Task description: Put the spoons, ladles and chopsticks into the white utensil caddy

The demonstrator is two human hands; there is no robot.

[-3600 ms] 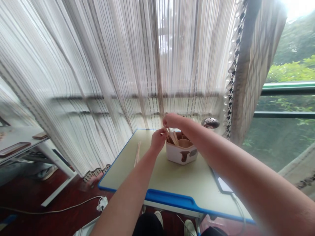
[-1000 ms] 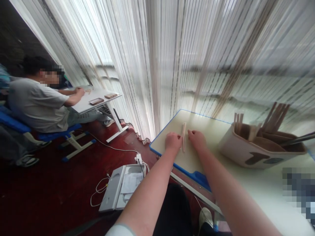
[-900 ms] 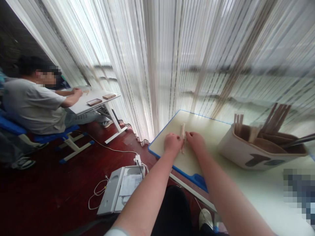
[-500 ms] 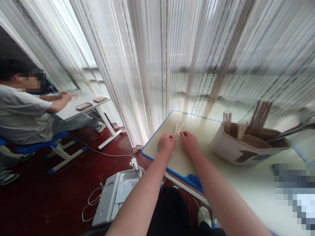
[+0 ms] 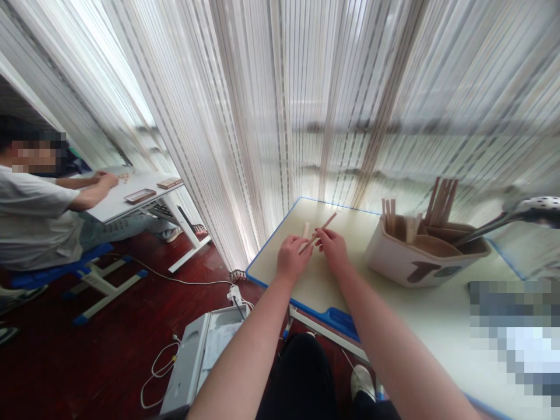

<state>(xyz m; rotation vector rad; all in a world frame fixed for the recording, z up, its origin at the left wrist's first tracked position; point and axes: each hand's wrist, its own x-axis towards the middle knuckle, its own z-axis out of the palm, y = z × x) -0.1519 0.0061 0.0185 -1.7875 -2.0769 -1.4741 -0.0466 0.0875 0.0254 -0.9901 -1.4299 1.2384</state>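
My left hand [image 5: 294,255] is over the cream table, its fingers closed around the lower part of thin brown wooden chopsticks [image 5: 328,221]. The chopsticks slant up and to the right, away from me; how many there are I cannot tell. At their middle, the bent fingertips of my right hand [image 5: 332,248] pinch them from the right. Just beyond my left hand, a paler stick [image 5: 306,228] shows, its lower end hidden by the fingers. A beige utensil holder [image 5: 394,265] with compartments stands to the right of my right hand, holding several more chopsticks [image 5: 441,201].
A long-handled metal utensil [image 5: 485,229] leans out of the holder. The blue-edged table [image 5: 271,269] meets a striped curtain [image 5: 262,116]. On the floor at left are an open grey case [image 5: 186,356] and cables. A seated person [image 5: 35,204] works at another table [image 5: 109,211].
The chopsticks have turned and now slant further right, with my right fingers on them, where before that hand was apart. The view has shifted slightly to the right.
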